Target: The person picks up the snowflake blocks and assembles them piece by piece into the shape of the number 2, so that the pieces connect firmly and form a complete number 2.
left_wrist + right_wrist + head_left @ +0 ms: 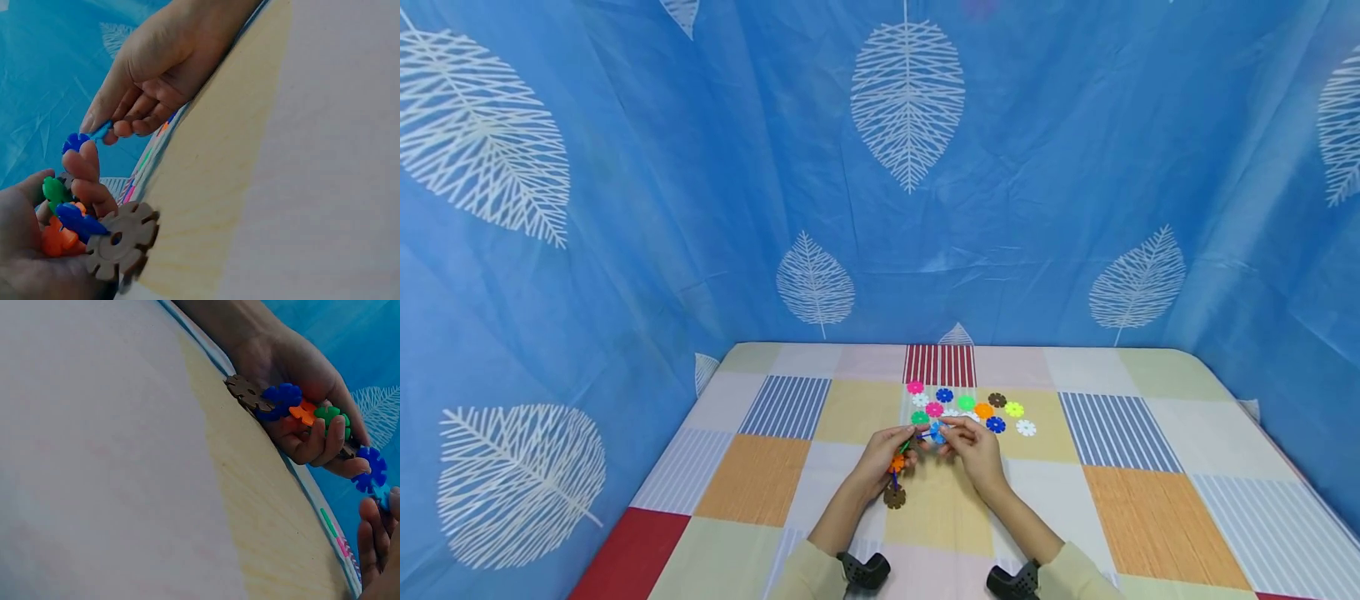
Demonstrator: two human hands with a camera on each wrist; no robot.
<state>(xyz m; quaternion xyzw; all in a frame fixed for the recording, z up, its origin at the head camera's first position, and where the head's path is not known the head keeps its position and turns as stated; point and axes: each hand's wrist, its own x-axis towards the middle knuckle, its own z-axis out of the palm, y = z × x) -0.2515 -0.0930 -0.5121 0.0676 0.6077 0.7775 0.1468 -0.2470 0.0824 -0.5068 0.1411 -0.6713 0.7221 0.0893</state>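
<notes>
My left hand grips a chain of interlocked notched flower discs. A brown disc hangs at the near end; past it come a blue disc, an orange disc and a green disc. Another brown disc is partly hidden by the fingers. At the far end, a dark blue disc sits by the left fingertips. Between thumb and fingers, my right hand pinches a light blue disc, whose edge meets the dark blue one in both wrist views.
Loose discs in several colours lie on the patchwork tablecloth just beyond the hands, among them a pink disc, a yellow disc and a white disc. A blue leaf-patterned curtain surrounds the table's back and sides.
</notes>
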